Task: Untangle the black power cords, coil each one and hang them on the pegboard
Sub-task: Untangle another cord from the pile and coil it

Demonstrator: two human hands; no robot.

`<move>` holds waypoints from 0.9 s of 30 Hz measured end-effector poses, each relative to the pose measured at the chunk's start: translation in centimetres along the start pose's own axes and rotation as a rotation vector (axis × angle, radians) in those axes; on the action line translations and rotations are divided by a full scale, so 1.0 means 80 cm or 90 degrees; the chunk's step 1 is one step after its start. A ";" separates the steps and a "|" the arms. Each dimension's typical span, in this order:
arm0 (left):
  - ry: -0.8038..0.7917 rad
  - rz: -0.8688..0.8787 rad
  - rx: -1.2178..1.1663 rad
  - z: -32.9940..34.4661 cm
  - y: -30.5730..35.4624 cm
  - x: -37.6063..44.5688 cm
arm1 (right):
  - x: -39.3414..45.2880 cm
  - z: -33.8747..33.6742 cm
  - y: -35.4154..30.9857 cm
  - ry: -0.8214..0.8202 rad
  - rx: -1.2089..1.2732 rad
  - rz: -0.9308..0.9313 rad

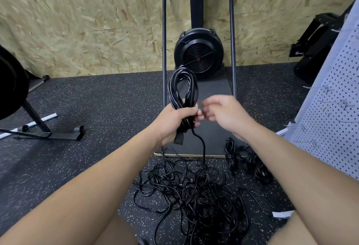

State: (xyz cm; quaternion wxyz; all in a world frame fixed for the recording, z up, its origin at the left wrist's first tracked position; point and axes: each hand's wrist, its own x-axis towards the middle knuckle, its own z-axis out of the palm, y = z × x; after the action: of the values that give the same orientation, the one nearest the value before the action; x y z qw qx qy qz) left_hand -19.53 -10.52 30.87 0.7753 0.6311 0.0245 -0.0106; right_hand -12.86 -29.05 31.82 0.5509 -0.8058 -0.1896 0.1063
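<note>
Left hand (175, 120) gripping one coiled cord (182, 91) above the tangled pile (196, 190), right hand (223, 115) hovering beside it, fingers loosely curled, holding nothing, two finished coils (244, 159) lying right of the pile, near the pegboard (330, 99).

One held coil (182, 91), two floor coils (246, 159), one tangle (194, 192), two hands (174, 122).

Glossy black plastic-sheathed power cords (194, 192) are seen on matt, speckled rubber flooring (97, 99), backed by a rough chipboard wall (77, 21) and a white perforated pegboard (334, 109).
</note>
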 end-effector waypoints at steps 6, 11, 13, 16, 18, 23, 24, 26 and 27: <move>0.097 0.053 -0.054 -0.002 0.004 0.009 | -0.027 0.033 0.032 -0.458 -0.357 0.118; 0.197 0.107 -0.034 -0.020 0.008 0.016 | -0.014 0.042 0.037 -0.348 -0.314 0.090; 0.238 0.114 -0.010 -0.034 0.012 0.016 | -0.008 0.033 0.035 -0.291 -0.279 0.089; 0.278 0.101 0.098 -0.055 0.014 0.013 | -0.006 0.014 0.020 -0.203 -0.186 0.068; 0.287 0.082 0.136 -0.062 0.011 0.012 | -0.004 0.003 0.006 -0.122 -0.133 0.027; 0.218 0.057 0.193 -0.047 0.011 0.005 | -0.015 -0.001 -0.035 -0.080 -0.216 -0.169; 0.176 0.047 0.189 -0.040 0.013 0.002 | -0.018 -0.001 -0.040 -0.083 -0.194 -0.189; 0.086 -0.005 0.130 -0.027 0.014 -0.004 | -0.021 -0.004 -0.047 -0.072 -0.143 -0.217; 0.046 -0.040 0.096 -0.021 0.015 -0.006 | -0.020 -0.007 -0.047 -0.054 -0.123 -0.221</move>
State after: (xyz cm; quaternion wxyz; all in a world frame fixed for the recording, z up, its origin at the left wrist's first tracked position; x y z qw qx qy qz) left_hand -20.00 -8.66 31.71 0.7233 0.6866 0.0717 -0.0142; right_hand -14.82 -28.97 35.44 0.4727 -0.8048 -0.3580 0.0253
